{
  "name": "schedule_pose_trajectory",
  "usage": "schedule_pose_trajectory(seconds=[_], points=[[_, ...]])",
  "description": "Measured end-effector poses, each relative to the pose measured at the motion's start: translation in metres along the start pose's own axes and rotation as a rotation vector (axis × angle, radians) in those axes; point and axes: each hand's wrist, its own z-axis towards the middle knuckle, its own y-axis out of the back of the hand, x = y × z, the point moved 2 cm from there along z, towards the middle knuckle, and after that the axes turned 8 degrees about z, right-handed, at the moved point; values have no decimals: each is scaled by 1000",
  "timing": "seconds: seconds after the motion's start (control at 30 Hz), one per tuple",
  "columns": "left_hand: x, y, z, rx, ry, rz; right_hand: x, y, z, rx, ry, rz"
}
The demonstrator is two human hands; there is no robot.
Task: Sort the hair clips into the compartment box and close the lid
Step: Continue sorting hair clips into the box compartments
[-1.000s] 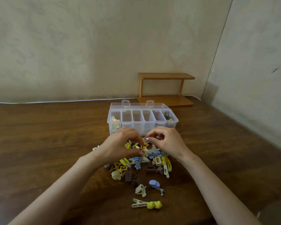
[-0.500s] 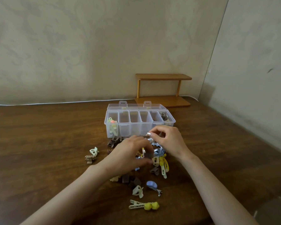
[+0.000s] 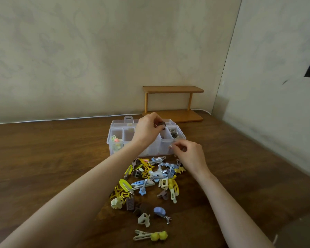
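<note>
A clear compartment box (image 3: 117, 138) stands open on the wooden table, its lid folded back. My left hand (image 3: 147, 129) is over the box's middle compartments and pinches a small brown hair clip (image 3: 161, 125). My right hand (image 3: 188, 154) hovers at the box's front right corner, fingers curled; whether it holds a small clip I cannot tell. A pile of hair clips (image 3: 150, 176) in yellow, blue, brown and cream lies in front of the box. The leftmost compartment holds pale clips (image 3: 116, 143), the rightmost holds dark ones (image 3: 174, 134).
A small two-tier wooden shelf (image 3: 172, 102) stands behind the box against the wall. A white cable (image 3: 61, 119) runs along the table's back edge. A clip with yellow balls (image 3: 151, 235) lies nearest to me. The wall corner closes in at the right.
My left hand has lifted from the pile with a brown clip and moved up over the box. My right hand has shifted slightly right, by the box's front corner.
</note>
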Motion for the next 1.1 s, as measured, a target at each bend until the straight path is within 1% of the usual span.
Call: schedule_pose_trajectory(seconds=[0.13,0.2,0.47,0.6,0.7,0.9,1.0,1.1], points=[[7,-13,10,24,76,-17,-2,-1,0,2,-1,7],[11,-8,8,11,80,-8,-1,-2,-1,7,7,7],[38,53,-37,11,24,78,7,-8,-4,44,75,11],[54,77,-69,35,37,112,16,-14,-8,101,121,27],[66,85,-85,55,87,167,20,-22,-10,123,152,21],[83,80,-102,97,100,352,48,-43,-8,270,275,-133],[87,75,-103,155,122,367,63,-61,-7,287,347,-226],[89,72,-105,188,73,399,71,-81,-5,316,356,-328]])
